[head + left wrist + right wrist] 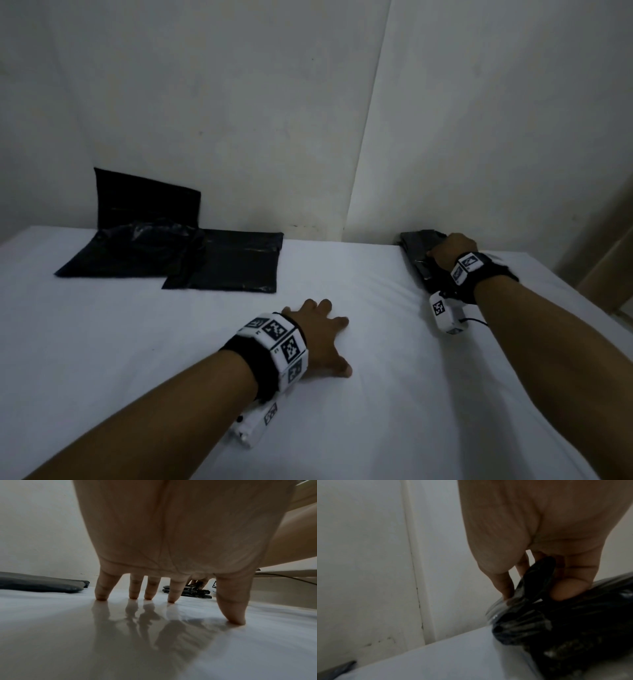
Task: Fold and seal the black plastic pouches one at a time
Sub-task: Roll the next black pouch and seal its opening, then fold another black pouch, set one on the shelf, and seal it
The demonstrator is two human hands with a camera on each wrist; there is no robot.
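Two groups of black pouches are seen on the white table. At the far left, flat unfolded pouches lie overlapping, with one sheet propped against the wall; these are judged still to be folded and sealed. At the far right, near the wall corner, a stack of compact folded pouches is seen, judged to be the finished pile; from the left wrist view several layers can be counted, though the exact number cannot be told. The right hand rests on this stack, and in the right wrist view its thumb and fingers are pinched on a raised fold of black plastic at the top of the stack. Whether that piece is being set down or adjusted cannot be told. The left hand is spread with straight fingers, fingertips touching the bare table at near centre, holding nothing. The task is judged partly done, with the left group remaining.
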